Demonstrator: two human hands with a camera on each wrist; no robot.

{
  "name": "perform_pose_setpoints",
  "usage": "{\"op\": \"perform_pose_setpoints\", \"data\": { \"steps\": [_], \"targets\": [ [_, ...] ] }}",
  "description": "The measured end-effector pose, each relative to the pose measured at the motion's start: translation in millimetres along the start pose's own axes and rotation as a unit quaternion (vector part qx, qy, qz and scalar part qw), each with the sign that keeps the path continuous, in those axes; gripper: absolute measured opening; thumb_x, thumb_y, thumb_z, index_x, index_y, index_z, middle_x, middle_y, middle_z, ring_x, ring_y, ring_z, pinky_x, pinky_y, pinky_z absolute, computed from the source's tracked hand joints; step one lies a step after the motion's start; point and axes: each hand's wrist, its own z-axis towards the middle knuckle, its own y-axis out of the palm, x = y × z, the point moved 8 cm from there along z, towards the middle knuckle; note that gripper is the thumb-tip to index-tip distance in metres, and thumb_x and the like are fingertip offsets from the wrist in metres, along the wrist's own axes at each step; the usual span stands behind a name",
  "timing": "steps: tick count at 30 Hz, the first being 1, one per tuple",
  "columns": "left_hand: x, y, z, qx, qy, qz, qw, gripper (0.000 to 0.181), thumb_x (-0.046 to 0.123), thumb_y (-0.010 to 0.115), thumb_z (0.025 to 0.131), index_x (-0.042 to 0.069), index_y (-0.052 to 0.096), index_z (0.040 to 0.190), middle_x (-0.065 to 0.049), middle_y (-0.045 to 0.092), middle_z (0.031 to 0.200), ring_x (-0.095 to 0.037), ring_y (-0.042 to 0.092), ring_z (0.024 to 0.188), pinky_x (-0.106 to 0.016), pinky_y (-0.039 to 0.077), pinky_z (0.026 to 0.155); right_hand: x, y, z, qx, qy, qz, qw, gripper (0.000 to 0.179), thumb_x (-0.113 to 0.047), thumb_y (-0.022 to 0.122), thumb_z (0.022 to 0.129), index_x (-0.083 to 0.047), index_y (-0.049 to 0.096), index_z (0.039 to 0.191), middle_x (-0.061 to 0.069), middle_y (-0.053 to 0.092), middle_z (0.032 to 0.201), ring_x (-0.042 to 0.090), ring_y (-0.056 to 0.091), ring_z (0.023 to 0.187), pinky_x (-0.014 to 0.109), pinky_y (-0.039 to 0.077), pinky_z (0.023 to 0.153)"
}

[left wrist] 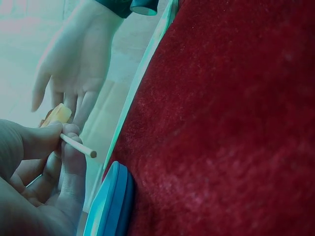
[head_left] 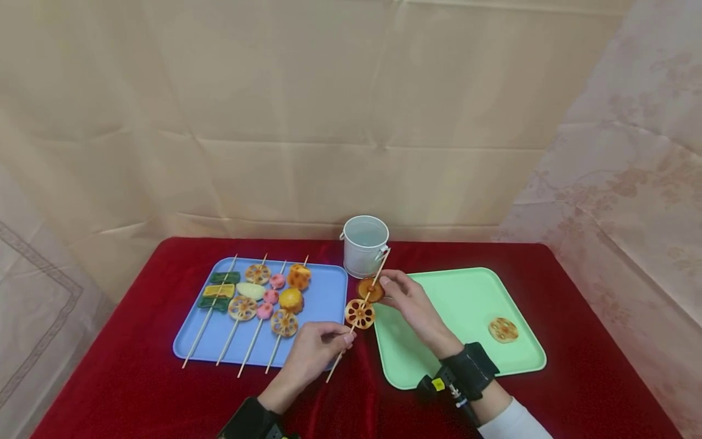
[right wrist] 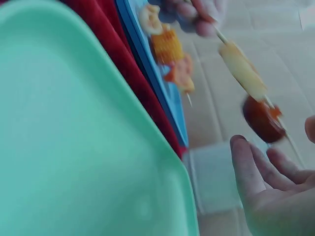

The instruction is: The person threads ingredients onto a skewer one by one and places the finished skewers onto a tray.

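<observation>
My left hand (head_left: 317, 347) pinches the lower part of a wooden skewer (head_left: 336, 364) between thumb and fingers, above the gap between two trays. Threaded on it are a lotus root slice (head_left: 359, 314) and, higher up, a round brown piece (head_left: 370, 291) like a mushroom cap. The skewer slants, its tip up and to the right. Beside the brown piece is my right hand (head_left: 414, 308). In the right wrist view its fingers (right wrist: 246, 164) are spread below the dark piece (right wrist: 263, 120), thumb apart, gripping nothing. The left wrist view shows the skewer's blunt end (left wrist: 91, 153) sticking out of the left hand.
On the left, a blue tray (head_left: 323, 286) carries several loaded skewers, their handles over its front edge. The green tray (head_left: 439, 360) at right holds one lotus root slice (head_left: 503, 330). A white metal bucket (head_left: 362, 259) stands behind, between the trays. Red cloth (head_left: 137, 366) covers the table.
</observation>
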Motion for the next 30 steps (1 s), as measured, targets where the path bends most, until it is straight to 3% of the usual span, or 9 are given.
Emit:
{"op": "perform_pose_setpoints", "data": {
  "steps": [10,21,25,30],
  "targets": [
    [-4.3,-5.5,-1.5,0.014,-0.018,-0.001,0.9997,0.013,0.009,0.074,0.094,-0.003,0.078,0.095,-0.008,0.075,0.079,-0.018,0.072,0.075,-0.023,0.054,0.069,1.2,-60.4,-17.1,0.021,0.006,-0.066,0.9976,0.042,-0.032,0.056,0.108,0.004,0.061,0.129,0.026,0.063,0.131,0.037,0.068,0.114,0.034,0.056,0.094],
    [-8.2,-7.0,-3.7,0.033,-0.023,-0.005,0.9992,0.014,0.011,0.075,0.094,-0.003,0.078,0.095,-0.008,0.074,0.078,-0.014,0.07,0.073,-0.022,0.053,0.068,2.3,-117.6,-37.7,0.046,-0.023,-0.175,0.9833,0.038,-0.022,0.06,0.107,0.007,0.061,0.13,0.021,0.069,0.123,0.038,0.07,0.107,0.028,0.057,0.086],
    [-7.9,-7.3,-5.7,0.038,-0.024,-0.011,0.999,0.014,0.01,0.076,0.093,-0.003,0.078,0.095,-0.008,0.074,0.078,-0.013,0.069,0.071,-0.022,0.052,0.067,5.0,-137.0,-44.7,0.047,-0.024,-0.223,0.9734,0.036,-0.023,0.059,0.107,0.005,0.064,0.128,0.02,0.07,0.121,0.035,0.071,0.103,0.027,0.057,0.084],
    [-5.3,-10.3,-5.9,0.045,-0.022,-0.017,0.9986,0.013,0.01,0.077,0.092,-0.003,0.078,0.094,-0.009,0.074,0.077,-0.013,0.068,0.07,-0.022,0.051,0.066,3.6,-161.3,-56.3,0.045,-0.003,-0.319,0.9466,0.036,-0.03,0.061,0.106,-0.004,0.069,0.128,0.012,0.073,0.118,0.03,0.071,0.102,0.035,0.056,0.084]
  ]
}}
